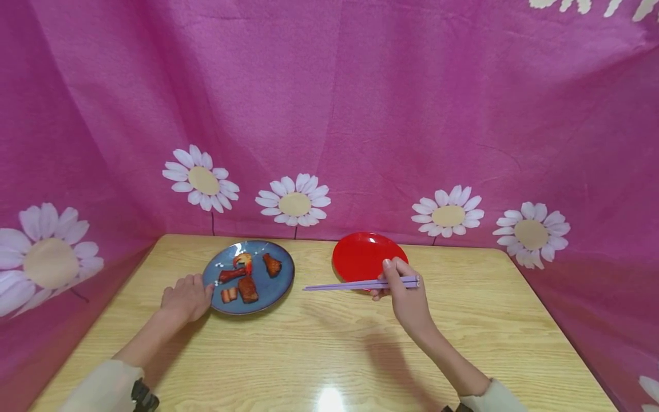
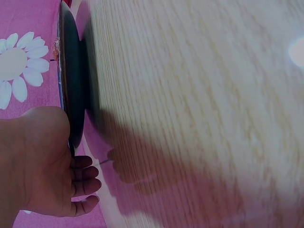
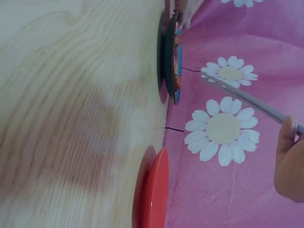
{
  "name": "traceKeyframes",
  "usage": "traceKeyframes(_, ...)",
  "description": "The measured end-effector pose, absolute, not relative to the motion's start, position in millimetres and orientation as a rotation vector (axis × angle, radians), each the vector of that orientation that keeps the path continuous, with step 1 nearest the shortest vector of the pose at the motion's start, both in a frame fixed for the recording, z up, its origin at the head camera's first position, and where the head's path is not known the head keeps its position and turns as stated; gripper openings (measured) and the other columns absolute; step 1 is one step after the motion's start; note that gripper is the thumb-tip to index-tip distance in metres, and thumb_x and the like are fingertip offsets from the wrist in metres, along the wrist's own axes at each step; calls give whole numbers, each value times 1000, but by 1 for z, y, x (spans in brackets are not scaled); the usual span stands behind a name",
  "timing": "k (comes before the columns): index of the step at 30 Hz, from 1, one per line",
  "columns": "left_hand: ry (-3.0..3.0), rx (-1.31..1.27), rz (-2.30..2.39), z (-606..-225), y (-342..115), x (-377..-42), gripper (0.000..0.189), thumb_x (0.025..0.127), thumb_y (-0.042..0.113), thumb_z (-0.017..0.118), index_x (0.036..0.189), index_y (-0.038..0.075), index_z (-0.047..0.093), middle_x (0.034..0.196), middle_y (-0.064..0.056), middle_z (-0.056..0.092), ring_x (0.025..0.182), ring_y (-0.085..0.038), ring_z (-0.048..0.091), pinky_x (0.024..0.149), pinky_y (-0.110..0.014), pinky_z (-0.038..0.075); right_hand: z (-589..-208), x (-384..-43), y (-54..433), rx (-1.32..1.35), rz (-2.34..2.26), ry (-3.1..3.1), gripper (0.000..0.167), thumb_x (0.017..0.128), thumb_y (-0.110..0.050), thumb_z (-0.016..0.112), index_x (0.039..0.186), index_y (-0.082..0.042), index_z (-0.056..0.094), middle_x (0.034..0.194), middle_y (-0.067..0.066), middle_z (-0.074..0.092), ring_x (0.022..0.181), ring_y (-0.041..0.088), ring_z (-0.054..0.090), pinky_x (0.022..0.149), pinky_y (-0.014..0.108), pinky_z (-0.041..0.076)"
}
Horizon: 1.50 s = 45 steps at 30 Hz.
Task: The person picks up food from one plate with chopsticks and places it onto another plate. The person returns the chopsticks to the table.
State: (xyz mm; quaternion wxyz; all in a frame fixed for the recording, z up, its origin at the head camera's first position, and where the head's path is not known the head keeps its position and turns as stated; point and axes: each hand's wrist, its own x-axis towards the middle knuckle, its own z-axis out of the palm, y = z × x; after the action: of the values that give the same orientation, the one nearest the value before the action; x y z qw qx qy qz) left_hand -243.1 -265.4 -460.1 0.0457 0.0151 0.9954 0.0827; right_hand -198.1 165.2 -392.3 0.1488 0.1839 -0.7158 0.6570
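Note:
A blue plate (image 1: 275, 286) with pieces of food on it lies at the left of the table. My left hand (image 1: 186, 297) holds its left rim, the thumb at the edge; in the left wrist view the curled fingers (image 2: 85, 187) show past the rim. On the plate are a shrimp (image 1: 244, 262), a drumstick-shaped piece (image 1: 272, 265), a square brown piece of meat (image 1: 247, 289), a striped slice (image 1: 229, 294) and a dark red piece (image 1: 231, 274). Above the table, my right hand (image 1: 409, 303) grips a pair of purple chopsticks (image 1: 342, 285), tips pointing left towards the plate, with nothing between them.
Behind the right hand stands a red plate (image 1: 360, 257), its near edge partly covered by the hand and chopsticks. The wooden table (image 1: 288, 360) ends at a pink cloth (image 1: 370, 114) with large daisies, which hangs behind and along both sides.

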Motion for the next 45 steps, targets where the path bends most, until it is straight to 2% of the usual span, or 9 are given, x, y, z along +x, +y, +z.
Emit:
traceKeyframes(6,3042,34,253,-460,-267,-244,43,105,27,38,107,-15,45,94,-23,49,94,-42,52,78,-59,44,-391,-209,159,356,1882,-2078,37,106,-21,51,82,7,55,65,19,59,53,21,57,51,24,50)
traceKeyframes(10,3049,32,240,-458,-267,-244,43,105,27,38,107,-15,46,95,-25,50,96,-43,52,79,-60,44,-391,-218,154,403,1924,-2049,34,105,-18,52,81,6,54,63,12,55,53,15,53,50,23,46)
traceKeyframes(15,3052,26,238,-457,-269,-243,43,105,27,38,107,-15,45,94,-24,49,95,-43,52,79,-59,44,-388,-228,144,532,1962,-1999,29,104,-12,54,82,7,54,65,14,54,54,14,52,51,23,49)
traceKeyframes(20,3051,24,255,-458,-269,-244,43,105,27,38,108,-15,45,96,-26,50,98,-45,52,80,-60,44,-384,-235,132,552,1977,-2004,25,102,-7,56,83,10,54,64,15,56,53,14,54,52,24,51)
traceKeyframes(24,3044,18,264,-459,-269,-244,44,105,27,37,109,-16,46,98,-27,51,98,-45,52,80,-61,44,-383,-241,123,527,1995,-2045,23,102,-5,56,83,9,54,65,17,57,53,16,55,54,26,53)
traceKeyframes(28,3041,13,279,-458,-267,-244,44,105,27,38,110,-16,47,101,-28,52,101,-46,52,82,-62,43,-385,-247,116,506,2001,-2072,21,101,-4,57,82,5,57,68,25,57,54,20,56,56,29,54)
traceKeyframes(32,3034,12,274,-458,-265,-245,45,105,27,38,111,-16,47,102,-28,52,103,-46,52,83,-62,43,-389,-253,108,518,2002,-2064,24,101,-7,58,82,7,58,70,28,56,54,22,56,55,27,53)
traceKeyframes(40,3036,13,252,-460,-265,-246,44,105,27,39,111,-16,47,102,-28,52,102,-45,52,83,-61,43,-396,-265,89,493,2000,-2049,29,100,-16,62,83,7,60,67,18,60,54,18,57,51,26,51)
traceKeyframes(45,3040,16,240,-460,-265,-245,45,105,27,39,113,-16,47,102,-28,52,103,-45,52,83,-61,43,-395,-273,78,467,1962,-2111,30,101,-15,60,86,11,61,68,22,60,58,28,59,54,30,55)
